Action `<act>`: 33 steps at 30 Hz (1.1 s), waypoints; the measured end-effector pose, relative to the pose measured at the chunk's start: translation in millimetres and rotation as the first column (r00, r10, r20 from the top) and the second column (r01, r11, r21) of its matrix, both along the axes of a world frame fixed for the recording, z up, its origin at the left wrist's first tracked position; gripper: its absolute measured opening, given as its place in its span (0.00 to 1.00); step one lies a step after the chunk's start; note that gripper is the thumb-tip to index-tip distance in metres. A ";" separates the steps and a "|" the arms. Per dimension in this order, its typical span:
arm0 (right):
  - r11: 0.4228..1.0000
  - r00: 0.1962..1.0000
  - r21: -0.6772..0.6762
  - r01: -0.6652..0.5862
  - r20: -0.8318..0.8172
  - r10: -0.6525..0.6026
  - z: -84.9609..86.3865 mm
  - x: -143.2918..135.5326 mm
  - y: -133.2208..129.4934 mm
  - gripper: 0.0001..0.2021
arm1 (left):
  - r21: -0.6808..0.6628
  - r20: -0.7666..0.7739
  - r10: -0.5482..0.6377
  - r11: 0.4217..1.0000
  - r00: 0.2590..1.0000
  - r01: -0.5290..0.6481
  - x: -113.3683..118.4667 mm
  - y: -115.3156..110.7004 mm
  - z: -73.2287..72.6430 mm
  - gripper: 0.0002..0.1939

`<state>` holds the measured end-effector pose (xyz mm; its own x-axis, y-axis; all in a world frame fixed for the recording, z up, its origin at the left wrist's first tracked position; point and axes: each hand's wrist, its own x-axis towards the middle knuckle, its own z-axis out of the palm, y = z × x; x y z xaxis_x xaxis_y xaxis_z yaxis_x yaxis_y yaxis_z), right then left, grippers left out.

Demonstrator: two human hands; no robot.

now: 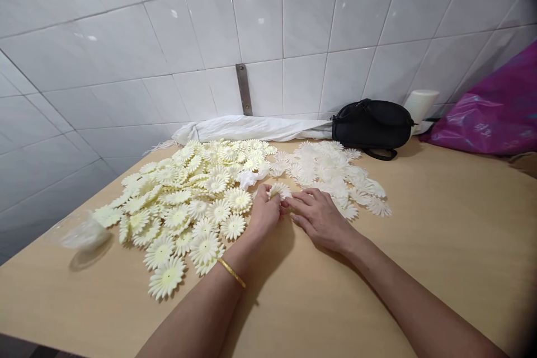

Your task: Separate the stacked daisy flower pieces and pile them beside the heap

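Observation:
Between the thumb and fingers of my left hand (266, 212), an artificial flower petal layer (280, 190) is pinched, pale and many-petalled. My right hand (321, 217) is palm down, its fingers stretched out and slightly apart, with the fingertips at the edge of that petal layer. I cannot tell whether they grip it. To the left spreads a large heap of cream-yellow flower petal layers (176, 215). Beyond my right hand lies a smaller pile of thin white translucent petal layers (323, 165). A crumpled white piece (247, 179) sits between the two piles.
A clear plastic bag or wrap (86, 234) lies at the table's left edge. Along the tiled wall (310, 22) are a rolled white cloth-like bundle (255, 127), a black pouch (373, 126), a white bottle-like container (420, 106) and a purple plastic bag (486, 112). The wooden table (453, 224) holds everything.

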<state>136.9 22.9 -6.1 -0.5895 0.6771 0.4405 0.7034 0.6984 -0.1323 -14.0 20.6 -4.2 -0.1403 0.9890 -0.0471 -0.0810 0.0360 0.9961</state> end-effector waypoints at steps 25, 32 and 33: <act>0.690 0.645 -0.589 -0.420 -0.729 -0.229 14.8 -4.2 -5.3 0.13 | -0.111 0.060 -0.306 0.944 0.950 0.311 12.7 -14.0 9.9 0.15; 0.694 0.565 -0.568 -0.442 -0.777 -0.276 6.5 -2.4 1.5 0.10 | -0.070 0.118 -0.386 0.916 0.915 0.395 9.3 -14.7 11.1 0.11; 0.726 0.569 -0.565 -0.393 -0.769 -0.291 4.4 -1.5 3.2 0.10 | -0.086 0.177 -0.407 0.901 0.896 0.426 9.1 -14.5 11.2 0.11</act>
<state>135.3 26.1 -1.7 -0.2830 0.9375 0.2026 0.0300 0.2198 -0.9751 -4.9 6.0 7.0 0.3011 0.9408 -0.1556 -0.1815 0.2168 0.9592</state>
